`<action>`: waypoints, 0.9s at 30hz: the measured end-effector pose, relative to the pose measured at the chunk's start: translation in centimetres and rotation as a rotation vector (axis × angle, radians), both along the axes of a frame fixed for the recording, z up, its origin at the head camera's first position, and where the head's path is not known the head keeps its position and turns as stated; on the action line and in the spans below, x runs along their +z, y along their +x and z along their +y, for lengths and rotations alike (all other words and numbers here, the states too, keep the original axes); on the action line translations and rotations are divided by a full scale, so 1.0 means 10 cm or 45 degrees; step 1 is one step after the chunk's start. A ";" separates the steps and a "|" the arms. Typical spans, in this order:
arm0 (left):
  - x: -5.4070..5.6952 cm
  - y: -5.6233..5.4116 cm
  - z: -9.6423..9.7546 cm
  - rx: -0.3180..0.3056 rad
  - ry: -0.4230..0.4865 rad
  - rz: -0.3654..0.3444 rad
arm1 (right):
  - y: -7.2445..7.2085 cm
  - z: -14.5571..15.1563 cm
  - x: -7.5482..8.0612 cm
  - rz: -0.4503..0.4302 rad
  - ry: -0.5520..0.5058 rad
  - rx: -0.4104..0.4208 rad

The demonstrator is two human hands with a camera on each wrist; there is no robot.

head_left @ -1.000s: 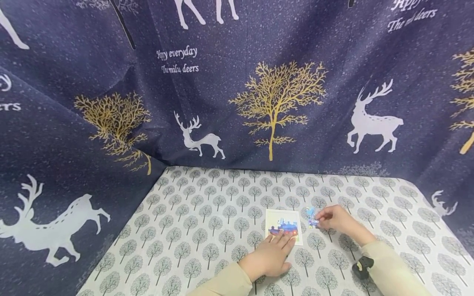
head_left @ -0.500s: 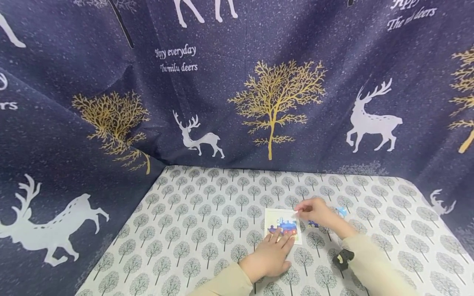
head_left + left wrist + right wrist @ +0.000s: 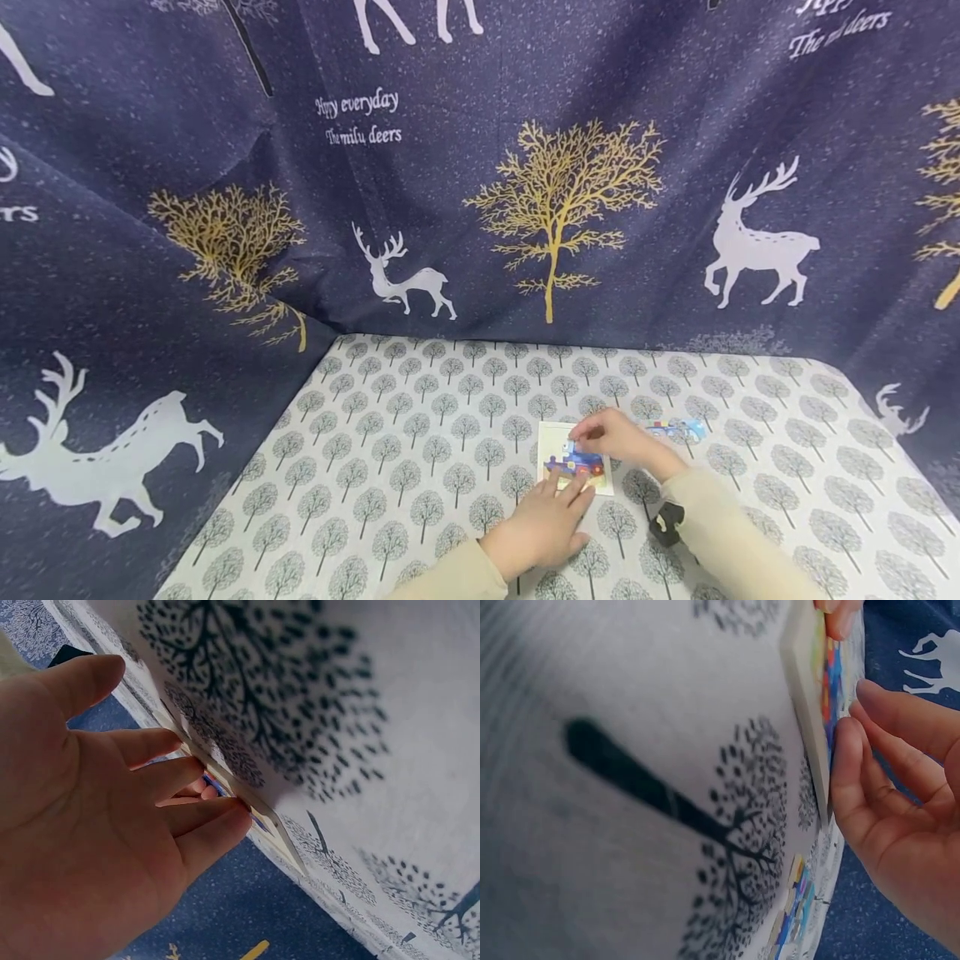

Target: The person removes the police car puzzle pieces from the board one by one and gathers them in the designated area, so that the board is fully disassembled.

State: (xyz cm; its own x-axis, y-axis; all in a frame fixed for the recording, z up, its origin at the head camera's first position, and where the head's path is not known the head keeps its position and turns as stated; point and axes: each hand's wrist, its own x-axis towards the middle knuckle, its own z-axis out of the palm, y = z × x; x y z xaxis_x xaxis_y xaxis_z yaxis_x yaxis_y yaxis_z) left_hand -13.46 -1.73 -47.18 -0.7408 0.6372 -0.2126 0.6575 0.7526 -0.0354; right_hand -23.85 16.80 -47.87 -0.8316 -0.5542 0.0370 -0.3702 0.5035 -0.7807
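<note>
A small white-edged puzzle board with a blue, red-wheeled train picture lies on the patterned cloth. My left hand rests with straight fingers on its lower edge; in the left wrist view the fingertips press on the board's face. My right hand is bent over the upper part of the picture, close to the train's cab. In the right wrist view its thumb and fingers come together at the board's surface, and I cannot tell if a piece is between them. Colourful puzzle pieces lie right of the board, partly behind the right arm.
The tabletop cloth is white with a tree print. A dark blue curtain with deer and gold trees hangs behind and at the left. A black device sits on the right wrist.
My right hand has moved left, from the pieces beside the board to over the picture, uncovering pieces at the right. The left hand stays almost where it was on the board's lower edge.
</note>
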 end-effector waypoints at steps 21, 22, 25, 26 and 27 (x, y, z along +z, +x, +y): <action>-0.04 0.00 -0.01 -0.004 -0.004 0.009 | 0.01 -0.10 -0.05 -0.039 0.057 -0.056; -0.04 0.00 -0.01 -0.004 -0.004 0.012 | 0.01 -0.10 -0.05 -0.041 0.051 -0.054; -0.04 0.00 0.00 0.002 -0.010 0.022 | 0.01 -0.11 -0.05 -0.034 0.037 -0.051; -0.04 0.00 0.00 0.005 -0.011 0.019 | 0.01 -0.10 -0.06 -0.034 0.032 -0.049; -0.04 0.00 0.00 0.007 -0.012 0.017 | 0.01 -0.10 -0.06 -0.034 0.032 -0.051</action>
State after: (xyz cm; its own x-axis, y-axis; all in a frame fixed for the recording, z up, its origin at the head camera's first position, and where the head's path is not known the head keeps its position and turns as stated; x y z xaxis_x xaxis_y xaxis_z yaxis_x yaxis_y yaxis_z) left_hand -13.42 -1.72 -47.54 -0.7471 0.6311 -0.2088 0.6528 0.7557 -0.0516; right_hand -23.80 15.76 -48.50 -0.8535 -0.5211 0.0008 -0.3287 0.5371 -0.7769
